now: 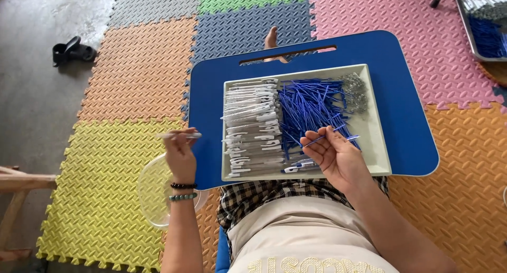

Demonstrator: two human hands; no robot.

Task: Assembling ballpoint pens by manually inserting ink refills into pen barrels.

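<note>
Here a thin blue plastic refill (331, 134) is pinched in the right hand (330, 156), a pale barrel (179, 136) in the left hand (180, 154); both are judged light, slippery, best gripped mid-length.

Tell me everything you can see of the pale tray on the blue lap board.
The tray is a shallow, cream rectangle with a raised rim, plastic by its look. It lies flat on the blue lap board. Inside: white-grey pen barrels at left, blue refills in the middle, small metal springs at the far right corner. The right hand hovers over its near edge.
</note>
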